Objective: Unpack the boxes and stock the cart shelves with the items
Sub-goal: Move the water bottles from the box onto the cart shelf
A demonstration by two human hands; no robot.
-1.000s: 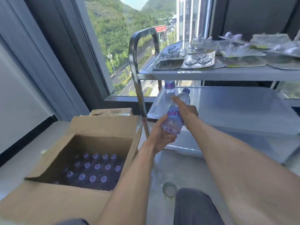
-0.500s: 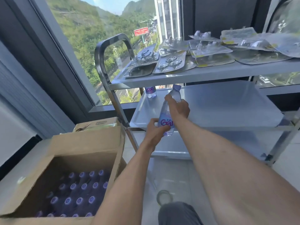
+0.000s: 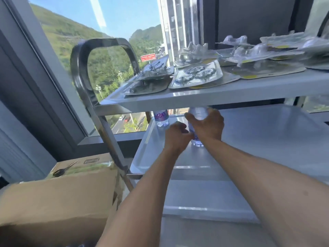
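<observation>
Right hand (image 3: 207,124) wrapped round upright water bottle (image 3: 197,139), long axis vertical, base on or just above middle shelf (image 3: 267,139); contact not discernible. Left hand (image 3: 176,137) curled against bottle's lower left side, grip uncertain. Second bottle (image 3: 161,118) standing at shelf's far left corner, beyond and left of both hands, nearer the left hand. Gap between the two bottles open. Top shelf (image 3: 213,97) loaded with blister packs (image 3: 195,75). Cardboard box (image 3: 53,202) at lower left.

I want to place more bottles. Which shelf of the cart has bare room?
The middle shelf is bare right of the held bottle; one standing bottle occupies its far left corner. The top shelf is crowded with blister packs.
</observation>
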